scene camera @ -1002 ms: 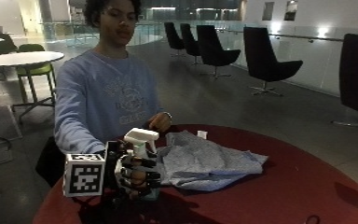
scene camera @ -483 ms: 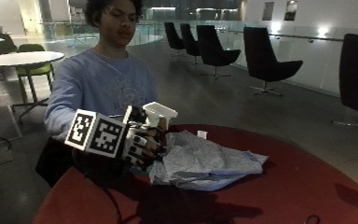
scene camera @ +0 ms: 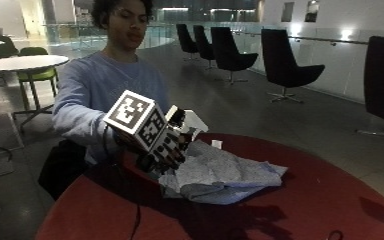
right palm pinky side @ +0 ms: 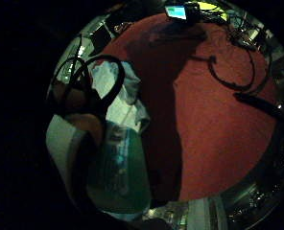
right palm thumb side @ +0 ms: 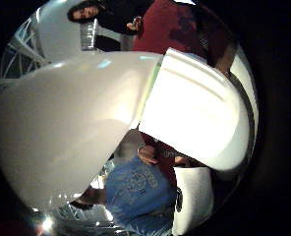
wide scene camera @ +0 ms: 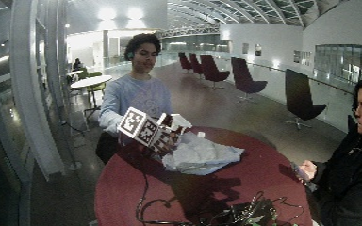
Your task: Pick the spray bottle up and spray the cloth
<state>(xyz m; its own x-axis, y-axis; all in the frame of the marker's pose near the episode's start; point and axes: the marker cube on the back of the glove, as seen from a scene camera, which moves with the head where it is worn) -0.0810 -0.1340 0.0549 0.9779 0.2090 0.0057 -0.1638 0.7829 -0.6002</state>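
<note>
In the outside view my gloved right hand (scene camera: 165, 149) grips the spray bottle (scene camera: 188, 123) and holds it above the table's near left part. The bottle's white head is tilted, with the nozzle toward the crumpled light blue cloth (scene camera: 224, 172) beside it on the red table (scene camera: 312, 200). The wide outside view shows the same hand (wide scene camera: 162, 139), bottle head (wide scene camera: 178, 122) and cloth (wide scene camera: 201, 155). In the thumb side palm view the white spray head (right palm thumb side: 194, 113) fills most of the picture. The little finger side palm view shows the bottle's pale green body (right palm pinky side: 118, 172) next to the cloth (right palm pinky side: 117, 93).
Black cables (right palm pinky side: 228, 72) and a small device with a lit screen (right palm pinky side: 178, 12) lie at the far side of the round red table (right palm pinky side: 214, 124). Cables also trail over the table's front (wide scene camera: 168, 207). Dark chairs (scene camera: 282, 65) stand behind.
My hand has lifted the spray bottle from near the table top and tipped it, so its head now leans toward the cloth. The cloth has stayed where it was.
</note>
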